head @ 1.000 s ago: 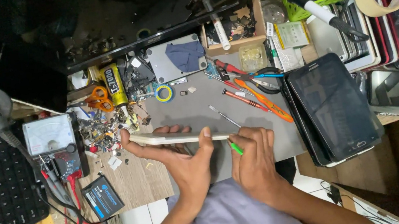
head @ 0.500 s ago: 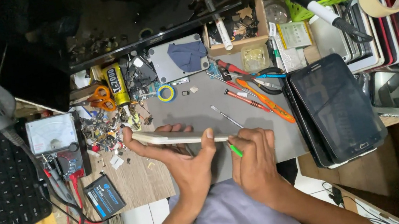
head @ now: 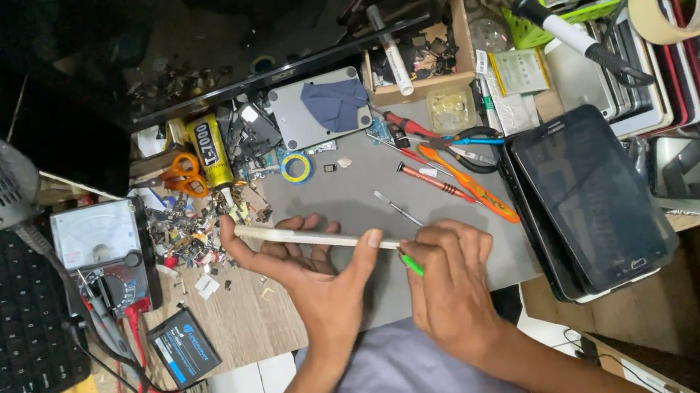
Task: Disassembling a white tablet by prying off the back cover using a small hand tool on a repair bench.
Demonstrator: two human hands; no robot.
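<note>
My left hand (head: 310, 269) grips a thin white tablet (head: 317, 239) on edge, thumb at one end and fingers spread behind it, so its seam faces me. My right hand (head: 449, 278) is curled tight around a green-handled tool (head: 412, 264), its tip at the tablet's near end. Both sit over the grey mat (head: 454, 237), with a loose screwdriver (head: 397, 207) and a black tablet (head: 593, 196) nearby.
</note>
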